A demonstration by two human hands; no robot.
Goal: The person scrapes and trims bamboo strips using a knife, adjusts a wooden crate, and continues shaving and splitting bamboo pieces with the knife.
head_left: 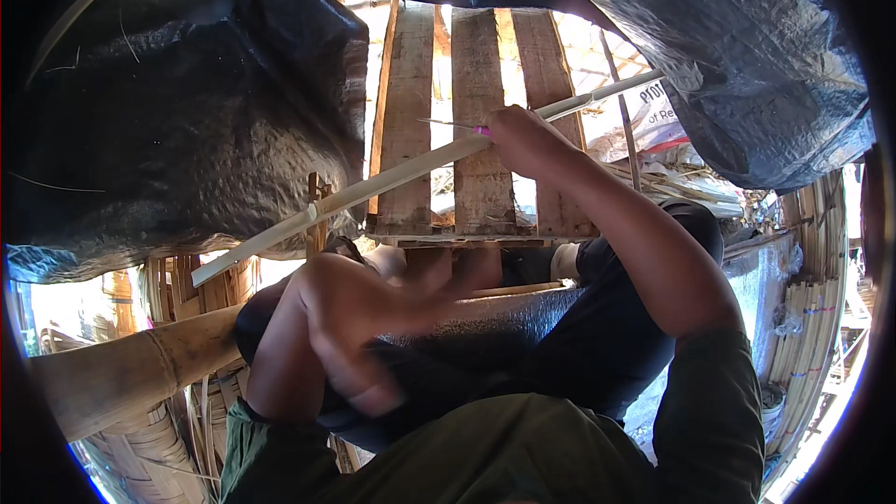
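Observation:
A long pale bamboo strip (392, 173) slants across in front of me, its low end at the left and its high end at the upper right. My right hand (525, 140) is closed on a small knife (453, 125) with a pink handle, and the thin blade points left just above the strip. That hand covers part of the strip; whether it also grips it I cannot tell. Over my lap, below the strip, my left hand (359, 317) is smeared by motion. It is apart from the strip, and its finger positions are unclear.
Upright wooden slats (481, 84) stand ahead of me. Dark plastic sheeting (205, 121) hangs at the left, with more sheeting (747, 47) at the upper right. A thick bamboo pole (140, 369) lies at the lower left. Bundled strips (812, 317) stand at the right.

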